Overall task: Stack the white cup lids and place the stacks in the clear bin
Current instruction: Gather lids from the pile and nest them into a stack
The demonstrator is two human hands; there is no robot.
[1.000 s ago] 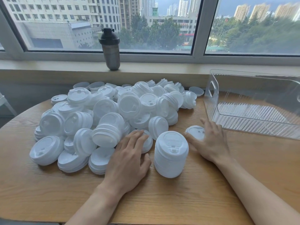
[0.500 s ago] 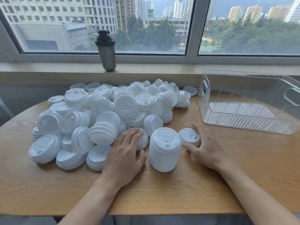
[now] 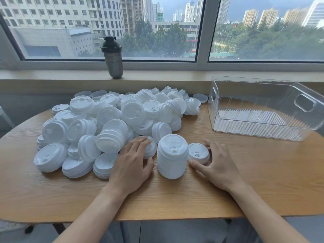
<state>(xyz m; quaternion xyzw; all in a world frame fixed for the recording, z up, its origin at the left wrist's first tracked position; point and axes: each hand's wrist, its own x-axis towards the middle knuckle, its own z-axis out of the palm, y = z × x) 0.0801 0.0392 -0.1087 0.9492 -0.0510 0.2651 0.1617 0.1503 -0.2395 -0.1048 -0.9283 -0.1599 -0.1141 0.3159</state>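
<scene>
Right hand [image 3: 217, 163] pinches a loose lid [image 3: 198, 152] beside the near stack [image 3: 172, 155]; left hand [image 3: 133, 160] rests spread on the pile [image 3: 112, 123]. Lids look light, thin, slippery: grip by rims. Bin [image 3: 263, 109] sits far right.

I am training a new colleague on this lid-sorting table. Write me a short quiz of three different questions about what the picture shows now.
1. True or false: the clear bin already holds lid stacks.
2. What does the right hand grip? A) the shaker bottle B) a single lid C) the bin
3. Fill in: the tall lid stack stands upright between the left hand and the ____ hand.

Key: 1 false; 2 B; 3 right.
</scene>
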